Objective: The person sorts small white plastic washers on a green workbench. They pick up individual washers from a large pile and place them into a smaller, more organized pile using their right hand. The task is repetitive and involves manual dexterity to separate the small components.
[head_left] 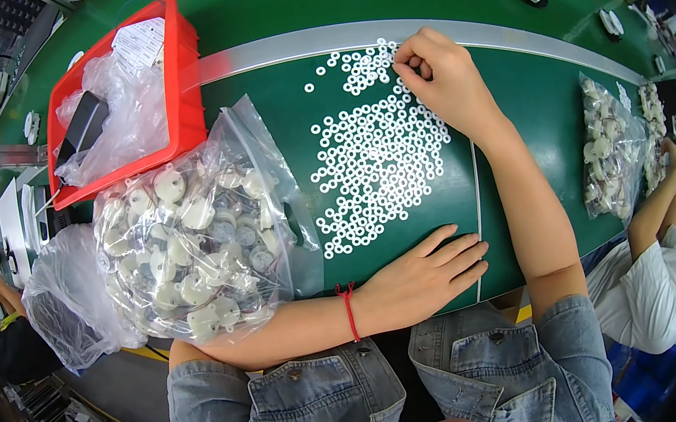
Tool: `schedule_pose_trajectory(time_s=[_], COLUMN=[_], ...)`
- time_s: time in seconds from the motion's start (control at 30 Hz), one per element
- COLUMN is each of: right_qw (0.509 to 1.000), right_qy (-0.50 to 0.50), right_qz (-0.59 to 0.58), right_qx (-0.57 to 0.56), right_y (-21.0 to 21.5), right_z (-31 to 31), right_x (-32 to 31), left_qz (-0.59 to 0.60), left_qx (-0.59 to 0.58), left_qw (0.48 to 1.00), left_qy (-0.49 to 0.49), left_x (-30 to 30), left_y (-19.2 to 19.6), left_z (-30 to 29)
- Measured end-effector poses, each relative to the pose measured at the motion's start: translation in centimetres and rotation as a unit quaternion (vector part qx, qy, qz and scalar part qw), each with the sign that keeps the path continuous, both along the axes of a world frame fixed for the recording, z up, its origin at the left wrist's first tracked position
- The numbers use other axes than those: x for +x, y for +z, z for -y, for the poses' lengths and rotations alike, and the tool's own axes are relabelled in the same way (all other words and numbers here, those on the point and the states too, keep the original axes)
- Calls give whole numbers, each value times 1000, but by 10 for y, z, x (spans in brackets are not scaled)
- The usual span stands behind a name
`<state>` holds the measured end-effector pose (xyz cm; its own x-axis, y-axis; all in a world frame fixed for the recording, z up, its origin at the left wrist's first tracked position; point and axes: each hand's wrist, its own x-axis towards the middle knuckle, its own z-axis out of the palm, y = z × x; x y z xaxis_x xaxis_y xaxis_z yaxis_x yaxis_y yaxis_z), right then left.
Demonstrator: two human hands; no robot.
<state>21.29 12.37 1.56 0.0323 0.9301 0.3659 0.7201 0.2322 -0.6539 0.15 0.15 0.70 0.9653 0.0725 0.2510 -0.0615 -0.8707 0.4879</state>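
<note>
Washers: small white rings [374,160] lie spread flat across the middle of the green bench [273,92], and I count them as the work in hand though they are the smallest things here.
Bench: it fills my view, with a grey rail [502,35] curving along its far side.
Red bin: far left, a red tray [185,78] holds crumpled clear plastic and a dark part.
Parts bag: near left, a clear bag [197,228] bulges with round white pieces, leaning over my left forearm.
Second bag: a like bag [607,148] lies at the right, near a co-worker's arm [657,201].
Left hand: my left hand [421,272] rests palm down at the near edge, fingers spread and holding nothing.
Right hand: my right hand [440,76] reaches to the far end of the rings, fingertips pressed together on them; I cannot tell whether one is pinched.
Risk: I judge that a sweep of the wrist could scatter the rings off the bench, and the bag could slump onto them.
</note>
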Motion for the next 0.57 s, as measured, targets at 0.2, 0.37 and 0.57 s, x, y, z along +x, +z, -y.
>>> schedule_pose_trajectory(time_s=[0.2, 0.37, 0.57], right_qw=[998, 997, 969], right_qy=[6, 8, 97], right_qz=[-45, -47, -36], right_qx=[-50, -59, -224], right_y=[4, 3, 24], right_z=[0, -1, 2], right_x=[5, 8, 30], left_qz=[-2, -1, -6], left_qx=[-5, -9, -12], left_qw=[1000, 1000, 1000], left_qy=[-2, -5, -4], left_x=[-1, -1, -2], left_y=[0, 1, 0], left_z=[0, 0, 0])
